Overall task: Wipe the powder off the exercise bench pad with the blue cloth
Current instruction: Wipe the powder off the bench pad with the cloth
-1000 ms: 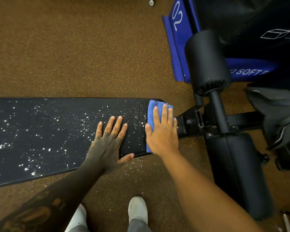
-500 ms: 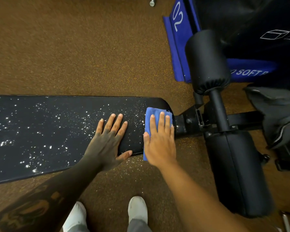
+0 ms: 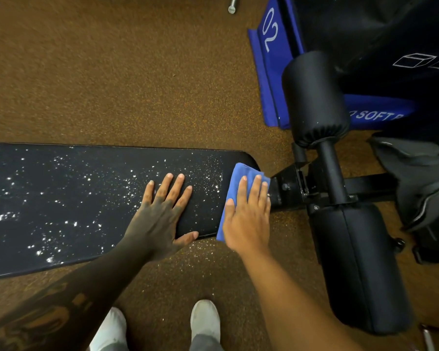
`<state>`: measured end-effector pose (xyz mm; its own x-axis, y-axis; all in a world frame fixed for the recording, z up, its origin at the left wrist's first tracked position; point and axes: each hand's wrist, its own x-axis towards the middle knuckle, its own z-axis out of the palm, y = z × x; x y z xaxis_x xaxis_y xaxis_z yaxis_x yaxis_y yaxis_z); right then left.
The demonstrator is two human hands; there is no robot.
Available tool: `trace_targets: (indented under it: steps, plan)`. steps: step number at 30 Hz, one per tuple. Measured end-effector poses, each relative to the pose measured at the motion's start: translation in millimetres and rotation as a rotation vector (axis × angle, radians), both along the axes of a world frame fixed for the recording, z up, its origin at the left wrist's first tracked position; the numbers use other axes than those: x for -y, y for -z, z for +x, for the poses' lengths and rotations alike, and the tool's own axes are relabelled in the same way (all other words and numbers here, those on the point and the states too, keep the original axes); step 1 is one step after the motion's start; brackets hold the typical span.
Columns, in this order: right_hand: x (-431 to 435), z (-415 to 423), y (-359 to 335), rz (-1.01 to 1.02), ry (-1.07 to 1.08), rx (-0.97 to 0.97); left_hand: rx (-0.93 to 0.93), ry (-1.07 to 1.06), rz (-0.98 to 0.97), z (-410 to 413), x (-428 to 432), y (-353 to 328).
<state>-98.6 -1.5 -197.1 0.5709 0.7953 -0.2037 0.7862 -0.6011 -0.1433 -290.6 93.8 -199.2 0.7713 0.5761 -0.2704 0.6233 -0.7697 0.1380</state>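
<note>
The bench pad (image 3: 86, 198) is a long black cushion lying across the brown floor (image 3: 112, 72), and it serves as the landmark here. White powder (image 3: 69, 206) is scattered over most of its top, thickest toward its left part and thinning to fine specks near its right end. The blue cloth (image 3: 236, 178), folded, lies on the pad's rounded right end, draped over the near edge there. The right hand (image 3: 249, 216) presses flat on the cloth with fingers straight and together; it is spread out on top of it, not closed around it. The left hand (image 3: 160, 216) lies flat and bare on the pad just left of the cloth, fingers fanned out, thumb reaching past the near edge, gripping nothing. A small gap of pad separates the two hands. Beyond the pad's right end the black metal frame (image 3: 289, 188) joins it to two black foam rollers (image 3: 314, 97), one farther and one nearer. A blue mat (image 3: 274, 72) marked "02" lies past the far roller. Below the pad's near edge, two white shoes (image 3: 205, 320) stand on the floor, with some powder scattered on the floor.
</note>
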Motion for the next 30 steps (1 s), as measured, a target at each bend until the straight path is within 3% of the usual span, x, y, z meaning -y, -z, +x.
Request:
trace_targets:
  steps: [7, 12, 16, 21, 26, 30]
  plan:
    - [-38, 10, 3, 0.022, 0.304, -0.037, -0.019, 0.006, 0.008, 0, 0, 0]
    - [6, -27, 2, 0.011, 0.051, 0.019, -0.021, 0.01, 0.017, 1, 0, 1]
    - [-4, 6, 1, -0.017, -0.181, 0.047, -0.017, 0.042, 0.03, -1, -3, 2]
    - [-25, 12, -1, -0.034, -0.166, 0.068, -0.036, 0.067, 0.038, -4, -4, 3]
    - [14, -6, -4, -0.072, -0.36, 0.049, -0.043, 0.033, 0.04, -4, -3, 2]
    - [-26, 11, 0, -0.048, -0.325, 0.058, -0.051, -0.032, 0.027, -5, -2, -1]
